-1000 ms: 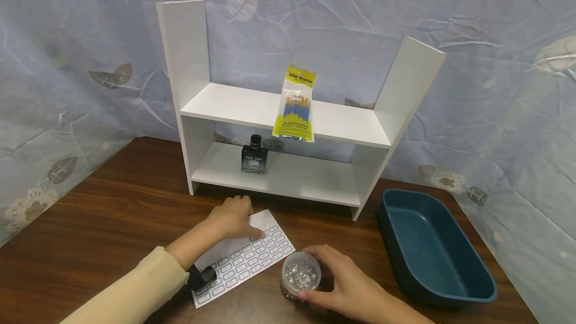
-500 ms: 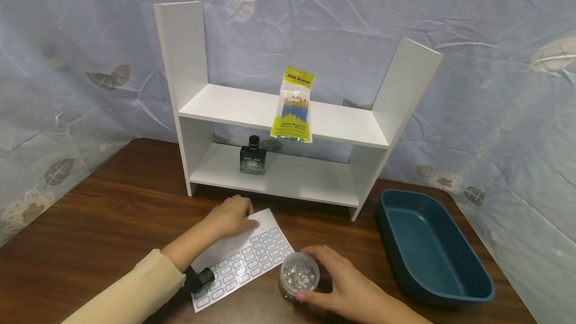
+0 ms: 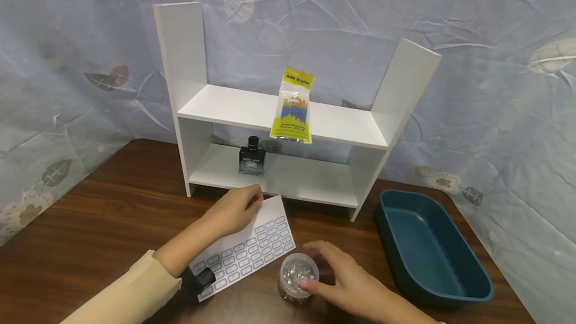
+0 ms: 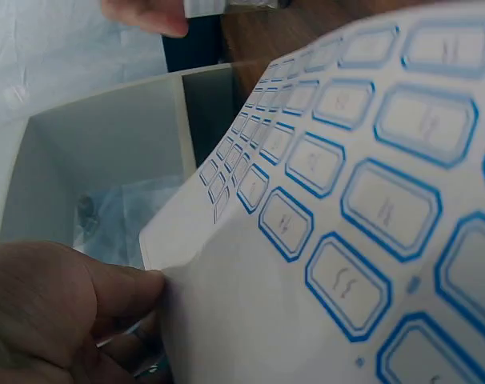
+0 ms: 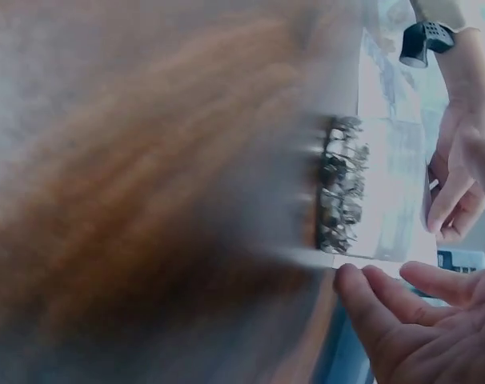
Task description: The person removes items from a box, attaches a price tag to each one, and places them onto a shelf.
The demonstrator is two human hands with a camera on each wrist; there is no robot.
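Observation:
My left hand (image 3: pixel 234 211) pinches the back edge of a white sheet of label stickers (image 3: pixel 252 245), rows of blue-framed labels printed on it. In the left wrist view the thumb lies on the sheet's blank margin, and the sheet (image 4: pixel 218 280) bends upward. A round clear jar (image 3: pixel 297 276) with small shiny pieces stands on the table right of the sheet. Beside it is my right hand (image 3: pixel 351 284), fingers spread and relaxed, thumb over the rim in the head view. The right wrist view shows these fingers close to the jar's side; whether they touch it I cannot tell.
A white two-tier shelf (image 3: pixel 234 106) stands at the back. It bears a yellow pack of artist brushes (image 3: pixel 292 109) above and a dark perfume bottle (image 3: pixel 252 159) below. To the right lies a deep teal tray (image 3: pixel 427 249) on the wooden table (image 3: pixel 112 204).
My left hand has gone from resting on the sheet to pinching its back edge, lifting and shifting it slightly toward the shelf. The right thumb has moved over the jar; the jar stays put.

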